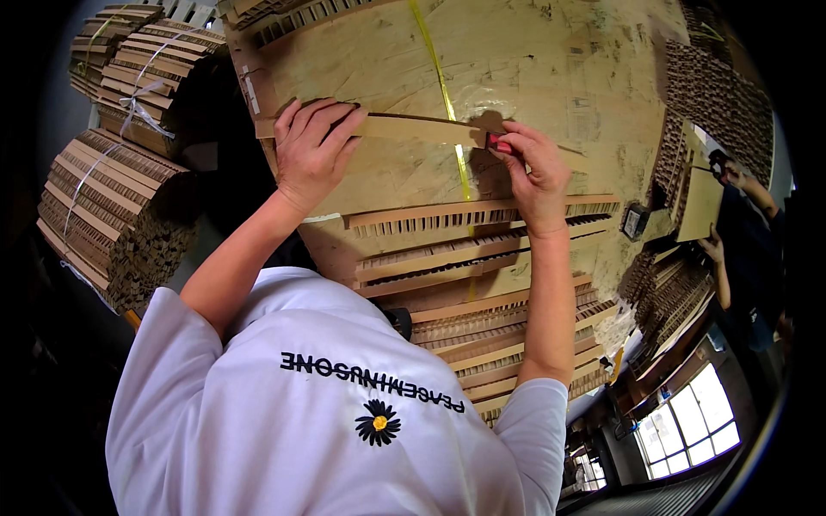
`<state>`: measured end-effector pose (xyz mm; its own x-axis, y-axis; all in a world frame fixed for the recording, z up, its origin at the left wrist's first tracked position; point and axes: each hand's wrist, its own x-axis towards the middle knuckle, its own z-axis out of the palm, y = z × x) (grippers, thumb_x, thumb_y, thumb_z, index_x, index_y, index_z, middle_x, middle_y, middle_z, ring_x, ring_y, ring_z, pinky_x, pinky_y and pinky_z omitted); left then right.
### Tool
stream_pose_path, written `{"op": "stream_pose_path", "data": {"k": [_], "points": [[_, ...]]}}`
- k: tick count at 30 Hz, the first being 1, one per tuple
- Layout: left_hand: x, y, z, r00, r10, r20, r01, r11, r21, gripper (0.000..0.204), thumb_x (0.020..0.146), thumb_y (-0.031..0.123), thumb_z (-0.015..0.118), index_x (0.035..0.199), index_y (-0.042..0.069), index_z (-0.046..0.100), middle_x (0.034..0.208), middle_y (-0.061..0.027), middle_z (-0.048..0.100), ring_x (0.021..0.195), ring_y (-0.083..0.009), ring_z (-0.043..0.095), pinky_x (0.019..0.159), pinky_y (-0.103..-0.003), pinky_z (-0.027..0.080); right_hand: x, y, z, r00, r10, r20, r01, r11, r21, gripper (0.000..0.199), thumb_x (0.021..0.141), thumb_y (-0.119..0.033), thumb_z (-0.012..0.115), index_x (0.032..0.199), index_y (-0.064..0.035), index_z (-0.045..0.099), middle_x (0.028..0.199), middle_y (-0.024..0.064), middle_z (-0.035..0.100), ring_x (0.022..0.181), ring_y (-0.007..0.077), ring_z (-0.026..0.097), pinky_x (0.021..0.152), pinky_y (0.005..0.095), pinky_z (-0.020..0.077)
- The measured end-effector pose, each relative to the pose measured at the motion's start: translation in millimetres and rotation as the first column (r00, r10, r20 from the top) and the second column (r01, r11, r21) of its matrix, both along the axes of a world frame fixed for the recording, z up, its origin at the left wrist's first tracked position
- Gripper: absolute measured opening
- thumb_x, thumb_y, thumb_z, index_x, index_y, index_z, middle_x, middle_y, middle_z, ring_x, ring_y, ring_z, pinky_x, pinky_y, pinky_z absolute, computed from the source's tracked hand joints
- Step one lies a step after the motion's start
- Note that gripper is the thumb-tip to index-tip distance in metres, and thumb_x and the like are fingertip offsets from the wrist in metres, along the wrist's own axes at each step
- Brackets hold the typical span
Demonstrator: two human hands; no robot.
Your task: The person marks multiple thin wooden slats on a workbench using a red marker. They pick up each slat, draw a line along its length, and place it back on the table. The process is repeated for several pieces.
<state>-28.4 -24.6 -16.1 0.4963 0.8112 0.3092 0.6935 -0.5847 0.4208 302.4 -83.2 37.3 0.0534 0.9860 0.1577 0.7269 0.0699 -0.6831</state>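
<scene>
A long narrow cardboard strip (417, 130) lies across the worktable in front of me. My left hand (314, 148) rests on the strip's left end, fingers stretched out over it. At the strip's right part, my right hand (535, 168) pinches a small red-and-black tool (497, 143) against the cardboard. The tool's kind is hard to make out, as the fingers cover part of it. A yellow strap (438, 73) passes under the strip. Nearer to me lie honeycomb cardboard strips (482, 212), their cells showing along the edges.
The brown worktable (568, 52) carries more honeycomb strips (482, 327) near my body and stacked honeycomb pieces (714, 95) at the right. Tied cardboard bundles (107, 206) stand at the left. A small black box (635, 222) sits at the right edge. Another person's hands hold a panel (701, 202).
</scene>
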Motion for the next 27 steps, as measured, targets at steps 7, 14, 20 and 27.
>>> {"op": "stream_pose_path", "data": {"k": [7,14,20,27], "points": [[0,1,-2,1.000,0.002,0.013,-0.003,1.000,0.004,0.045,0.082,0.016,0.082,0.126,0.019,0.074,0.122,0.0006,0.070,0.119,-0.0232,0.064,0.113,-0.050,0.038,7,3,0,0.978,0.014,0.208,-0.017,1.000,0.012,0.022,0.076,-0.012,0.088,0.094,-0.0178,0.078,0.088,-0.0007,0.064,0.085,0.0219,0.063,0.074,0.0386,0.0391],[-3,5,12,0.998,-0.035,0.047,0.037,0.999,-0.030,0.055,0.072,0.012,0.083,0.125,0.010,0.069,0.120,-0.0112,0.067,0.113,-0.0350,0.063,0.100,-0.054,0.044,11,7,-8,0.979,0.089,0.182,-0.089,0.996,-0.004,0.022,0.078,-0.011,0.083,0.096,-0.0210,0.075,0.090,0.0002,0.064,0.091,0.0258,0.063,0.079,0.0437,0.0396],[3,20,11,0.976,-0.213,0.039,0.214,0.977,-0.005,0.047,0.074,0.015,0.080,0.120,0.009,0.072,0.113,-0.0066,0.069,0.103,-0.0297,0.064,0.090,-0.046,0.050,6,-1,8,0.978,0.002,0.210,-0.003,1.000,0.007,0.017,0.078,-0.014,0.086,0.089,-0.0172,0.075,0.082,-0.0008,0.059,0.083,0.0231,0.061,0.078,0.0418,0.0374],[-16,85,102,0.980,-0.188,0.064,0.175,0.970,0.167,0.035,0.083,0.011,0.072,0.118,0.008,0.071,0.102,-0.0082,0.071,0.091,-0.0287,0.067,0.076,-0.044,0.050,-31,-14,64,0.922,-0.220,-0.318,0.267,0.957,0.113,0.018,0.087,0.004,0.080,0.102,-0.0032,0.074,0.097,0.0051,0.059,0.091,0.0168,0.058,0.085,0.0296,0.0480]]}}
